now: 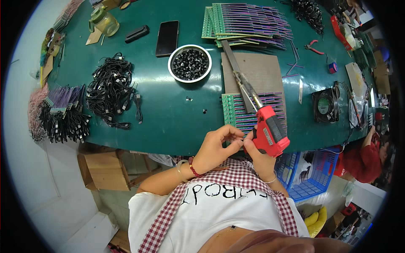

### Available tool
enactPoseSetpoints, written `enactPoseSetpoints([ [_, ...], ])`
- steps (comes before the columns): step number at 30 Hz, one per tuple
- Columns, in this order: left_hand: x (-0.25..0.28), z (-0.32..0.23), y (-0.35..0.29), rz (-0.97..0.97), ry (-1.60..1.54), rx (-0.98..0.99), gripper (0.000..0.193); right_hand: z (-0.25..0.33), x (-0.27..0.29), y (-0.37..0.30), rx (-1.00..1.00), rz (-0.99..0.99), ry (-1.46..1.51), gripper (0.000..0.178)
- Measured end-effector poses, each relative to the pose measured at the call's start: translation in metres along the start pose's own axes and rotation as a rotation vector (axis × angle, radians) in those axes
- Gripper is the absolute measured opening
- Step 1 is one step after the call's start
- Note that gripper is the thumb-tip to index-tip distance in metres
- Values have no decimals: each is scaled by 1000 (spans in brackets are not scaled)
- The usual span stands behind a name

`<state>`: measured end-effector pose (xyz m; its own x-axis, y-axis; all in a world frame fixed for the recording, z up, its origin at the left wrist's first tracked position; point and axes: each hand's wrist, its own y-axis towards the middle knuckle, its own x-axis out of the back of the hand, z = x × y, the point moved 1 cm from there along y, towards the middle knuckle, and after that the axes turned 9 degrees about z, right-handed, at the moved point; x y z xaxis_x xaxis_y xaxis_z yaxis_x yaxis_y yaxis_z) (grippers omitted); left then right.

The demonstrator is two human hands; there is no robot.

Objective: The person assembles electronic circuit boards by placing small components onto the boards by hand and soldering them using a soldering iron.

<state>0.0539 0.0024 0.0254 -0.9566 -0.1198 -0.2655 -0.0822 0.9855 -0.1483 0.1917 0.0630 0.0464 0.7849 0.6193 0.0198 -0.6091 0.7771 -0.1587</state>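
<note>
Pinching a tiny dark part (241,141), too small to identify, in left hand (223,143), with right hand (258,152) meeting fingertip to fingertip; cannot tell whether gripping too. Overlapping right hand in view, a red soldering gun (270,130). Just beyond, wired green circuit boards (228,110) on cardboard (253,69). Beyond left hand, on the green surface (168,114), a bowl (189,80) of small black connectors (190,63); farther left, heaped black USB cables (110,90).
</note>
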Motion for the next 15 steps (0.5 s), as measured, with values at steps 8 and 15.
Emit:
enactPoseSetpoints([
  [8,17,-19,12,186,494,-4,11,-4,0,3,-31,15,-107,12],
  [15,73,9,50,160,132,315,14,-15,33,-2,0,-30,86,37],
])
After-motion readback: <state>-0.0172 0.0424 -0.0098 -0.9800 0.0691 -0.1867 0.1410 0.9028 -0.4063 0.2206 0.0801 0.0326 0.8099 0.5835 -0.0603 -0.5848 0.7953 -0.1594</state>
